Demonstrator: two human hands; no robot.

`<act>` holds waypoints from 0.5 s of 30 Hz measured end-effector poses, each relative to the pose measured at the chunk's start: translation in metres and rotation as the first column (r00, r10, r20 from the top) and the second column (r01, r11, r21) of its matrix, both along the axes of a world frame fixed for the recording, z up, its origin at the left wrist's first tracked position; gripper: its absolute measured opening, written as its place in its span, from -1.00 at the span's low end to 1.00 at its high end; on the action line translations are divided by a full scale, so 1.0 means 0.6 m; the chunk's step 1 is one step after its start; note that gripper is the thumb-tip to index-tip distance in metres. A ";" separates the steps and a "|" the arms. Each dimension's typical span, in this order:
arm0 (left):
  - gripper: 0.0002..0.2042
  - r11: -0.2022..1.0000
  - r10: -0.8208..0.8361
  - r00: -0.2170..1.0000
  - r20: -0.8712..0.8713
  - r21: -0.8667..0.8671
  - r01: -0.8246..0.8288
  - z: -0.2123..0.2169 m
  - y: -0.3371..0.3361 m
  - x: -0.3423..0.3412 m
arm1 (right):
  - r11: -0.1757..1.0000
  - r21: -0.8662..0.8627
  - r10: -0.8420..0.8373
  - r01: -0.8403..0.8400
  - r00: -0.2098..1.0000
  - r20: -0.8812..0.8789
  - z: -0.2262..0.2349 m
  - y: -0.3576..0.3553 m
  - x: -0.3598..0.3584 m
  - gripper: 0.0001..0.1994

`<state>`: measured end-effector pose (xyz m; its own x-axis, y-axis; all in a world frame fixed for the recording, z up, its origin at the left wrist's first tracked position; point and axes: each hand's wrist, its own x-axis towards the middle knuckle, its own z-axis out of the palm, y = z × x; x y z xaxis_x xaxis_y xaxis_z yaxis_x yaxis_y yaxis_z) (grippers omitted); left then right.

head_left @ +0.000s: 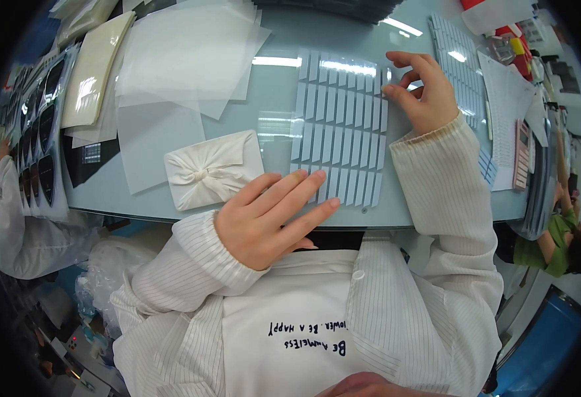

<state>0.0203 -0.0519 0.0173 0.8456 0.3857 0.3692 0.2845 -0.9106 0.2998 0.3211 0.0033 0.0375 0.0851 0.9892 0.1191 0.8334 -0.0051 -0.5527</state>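
A sheet of pale blue strips (338,135), set in several rows, lies on the glass tabletop in front of me. My left hand (270,215) is open, its fingers stretched over the sheet's near left corner and holding nothing. At the far right corner of the sheet is my right hand (425,92), curled with thumb and index finger apart. The thumb tip is beside the end strip of the top row; whether it touches the strip I cannot tell. Just left of my left hand, partly behind it, sits a flat white pad with a knotted cloth front (212,169).
Translucent sheets (184,56) and a cream plastic-wrapped packet (97,69) lie at the far left. Another sheet of blue strips (459,63), papers (515,92) and a pink calculator (522,153) are on the right. A dark stack (343,6) stands at the back. Other people sit on both sides.
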 end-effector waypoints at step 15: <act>-0.40 0.992 0.054 0.999 -0.004 0.113 -0.053 -0.031 -0.005 0.008 | 0.961 -0.200 -0.221 0.189 0.964 -0.150 0.009 0.040 0.006 -0.69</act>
<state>0.0250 -0.0551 -0.0010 0.8277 0.3866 0.4067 0.3355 -0.9219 0.1935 0.3248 0.0272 0.0427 0.2913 0.9518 -0.0957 0.6977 -0.2799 -0.6594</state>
